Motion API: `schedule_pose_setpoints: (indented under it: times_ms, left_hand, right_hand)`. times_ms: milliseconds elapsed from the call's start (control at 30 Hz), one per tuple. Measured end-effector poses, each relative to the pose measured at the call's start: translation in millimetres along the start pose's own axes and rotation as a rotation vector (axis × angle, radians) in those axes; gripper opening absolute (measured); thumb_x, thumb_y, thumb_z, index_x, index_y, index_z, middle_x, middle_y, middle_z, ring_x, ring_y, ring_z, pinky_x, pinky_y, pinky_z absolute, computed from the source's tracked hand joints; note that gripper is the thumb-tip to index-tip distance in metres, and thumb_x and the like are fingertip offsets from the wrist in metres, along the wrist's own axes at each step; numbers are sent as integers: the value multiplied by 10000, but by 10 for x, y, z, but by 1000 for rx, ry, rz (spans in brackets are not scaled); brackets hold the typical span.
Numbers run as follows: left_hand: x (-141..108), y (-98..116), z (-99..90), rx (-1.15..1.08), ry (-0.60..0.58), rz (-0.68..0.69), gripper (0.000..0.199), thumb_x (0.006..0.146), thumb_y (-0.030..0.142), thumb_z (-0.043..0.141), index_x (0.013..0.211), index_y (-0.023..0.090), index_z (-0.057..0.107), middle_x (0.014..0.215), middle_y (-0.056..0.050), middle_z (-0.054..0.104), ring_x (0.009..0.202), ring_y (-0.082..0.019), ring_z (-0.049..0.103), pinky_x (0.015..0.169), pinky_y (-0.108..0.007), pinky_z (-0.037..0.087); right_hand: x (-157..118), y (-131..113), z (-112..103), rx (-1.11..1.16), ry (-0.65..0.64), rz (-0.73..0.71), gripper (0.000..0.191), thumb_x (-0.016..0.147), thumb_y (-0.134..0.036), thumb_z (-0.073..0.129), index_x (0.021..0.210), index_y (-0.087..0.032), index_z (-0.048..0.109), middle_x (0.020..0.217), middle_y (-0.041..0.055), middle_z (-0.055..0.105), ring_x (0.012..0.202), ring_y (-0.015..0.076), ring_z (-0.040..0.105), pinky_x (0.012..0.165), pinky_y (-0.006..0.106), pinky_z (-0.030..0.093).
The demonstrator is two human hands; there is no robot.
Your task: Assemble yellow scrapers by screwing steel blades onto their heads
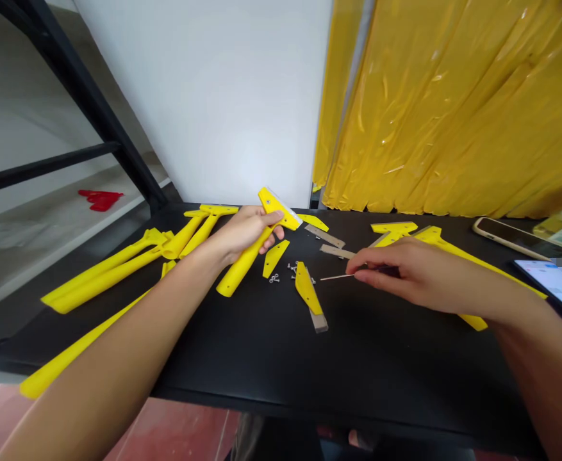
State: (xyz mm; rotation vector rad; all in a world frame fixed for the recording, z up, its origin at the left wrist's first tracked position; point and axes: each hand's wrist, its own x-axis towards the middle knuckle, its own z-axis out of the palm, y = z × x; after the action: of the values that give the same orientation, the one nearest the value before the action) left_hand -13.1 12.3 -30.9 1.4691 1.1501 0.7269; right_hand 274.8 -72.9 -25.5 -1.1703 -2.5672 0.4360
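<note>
From my head view, my left forearm reaches forward and inward, and my left hand [254, 232] grips the yellow scraper [245, 259], thumb on its head, the handle slanting back toward me. My right hand [391, 272] comes in from the right, palm down, fingers pinching a thin metal tool [338, 277] whose tip points left toward the scraper.

I count three loose yellow plates: one [314, 223] just beyond the scraper's head, one [275, 258] just right of its handle, and one [308, 289] farther right, nearer me, lying over a metal blade [319, 322]. Two more blades [325, 235] [337, 251] lie right of the scraper's head. The small screws [274, 278] between those plates are too tiny to count. Left of the scraper are about five more scrapers [117, 272], overlapping; well right of it, others half hidden by my hand, then two phones [516, 237] [557, 282].

Everything sits on a black table [242, 358]. Beyond the scraper stands a white panel [213, 96], with yellow sheeting [454, 109] to its right; far left, a red object [101, 199] lies on a pale shelf [45, 237], and reddish tiles [165, 429] show below.
</note>
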Motion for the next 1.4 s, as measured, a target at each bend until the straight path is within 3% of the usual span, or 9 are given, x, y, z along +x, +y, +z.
schedule_pose_setpoints:
  times_ms: [300, 933, 1233, 1400]
  left_hand:
    - [-21, 28, 12, 40, 8, -3, 400, 990, 334, 551, 651, 138, 635, 464, -31, 522, 393, -90, 444, 458, -243, 356]
    - [-37, 41, 36, 12, 35, -15, 378, 965, 329, 604, 625, 164, 599, 497, -35, 529, 418, -92, 433, 443, -256, 336]
    - [-27, 18, 59, 8, 9, -25, 345, 957, 339, 626, 656, 170, 613, 519, -43, 562, 416, -96, 443, 431, -256, 348]
    - [-28, -3, 116, -1, -17, -32, 331, 959, 333, 626, 681, 154, 634, 520, -44, 581, 419, -101, 483, 421, -243, 357]
  right_hand:
    - [64, -63, 119, -43, -111, 47, 239, 1018, -379, 492, 1098, -302, 704, 748, -22, 720, 612, 144, 628, 583, 267, 398]
    - [99, 26, 162, 19, -83, 55, 226, 994, -338, 524, 1104, -286, 715, 777, -5, 734, 646, 158, 645, 594, 274, 412]
    - [111, 66, 143, 18, -10, 109, 141, 990, -373, 537, 1000, -262, 623, 737, -19, 691, 639, 155, 575, 586, 264, 380]
    - [82, 39, 36, 176, 202, 162, 193, 940, -435, 632, 896, -248, 654, 743, -10, 667, 650, 142, 577, 583, 258, 413]
